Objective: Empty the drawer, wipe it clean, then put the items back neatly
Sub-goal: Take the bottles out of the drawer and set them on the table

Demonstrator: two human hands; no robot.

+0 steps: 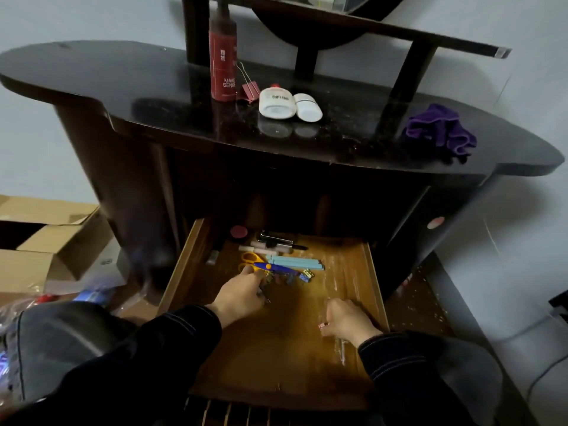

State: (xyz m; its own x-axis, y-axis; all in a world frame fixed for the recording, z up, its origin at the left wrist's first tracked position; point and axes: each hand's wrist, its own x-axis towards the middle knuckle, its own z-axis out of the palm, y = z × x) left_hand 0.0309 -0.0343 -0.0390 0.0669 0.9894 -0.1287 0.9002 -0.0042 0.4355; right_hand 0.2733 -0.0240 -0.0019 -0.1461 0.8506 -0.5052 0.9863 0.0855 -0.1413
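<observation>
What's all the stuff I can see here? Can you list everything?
drawer: one, brown wood, pulled open
scissors: one, yellow handles, blue blades, in drawer
blue sticks: several, light blue, in drawer behind scissors
pink sticks: a few, pale pink, back of drawer
round case: one, red, back left of drawer
small clips: a few, gold, beside scissors
red bottle: one, on tabletop
binder clip: one, pink, by bottle
white containers: two, on tabletop
cloth: one, purple, tabletop right
boxes: cardboard, floor left
left hand: at scissors
right hand: on drawer bottom, small pink clip at fingers
</observation>
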